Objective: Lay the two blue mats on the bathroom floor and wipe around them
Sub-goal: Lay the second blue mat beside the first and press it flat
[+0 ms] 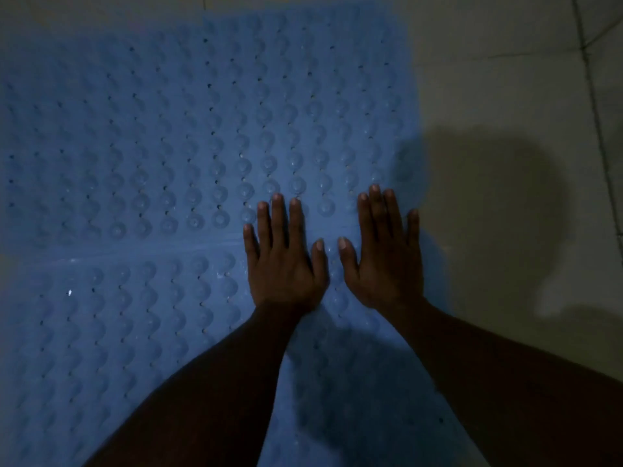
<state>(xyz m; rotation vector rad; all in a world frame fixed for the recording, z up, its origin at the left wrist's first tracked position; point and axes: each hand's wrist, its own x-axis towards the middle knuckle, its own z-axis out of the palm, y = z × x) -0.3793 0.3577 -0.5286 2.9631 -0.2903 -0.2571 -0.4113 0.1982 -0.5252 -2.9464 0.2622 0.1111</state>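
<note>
The left hand (286,264) and right hand (387,261) lay flat with fingers straight, gripping nothing. They pressed across the seam (135,249) where the far mat (168,129) met the near mat (118,332), near the right edge. Uneven pressure could likely slide the mats apart. The pale tiled floor (505,79) was dimly lit.

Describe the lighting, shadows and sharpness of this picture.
Head view: dim overall; a broad soft shadow lies on the pale floor tiles right of the blue mats; one small glint on the nearer mat; left edge blurs.
</note>
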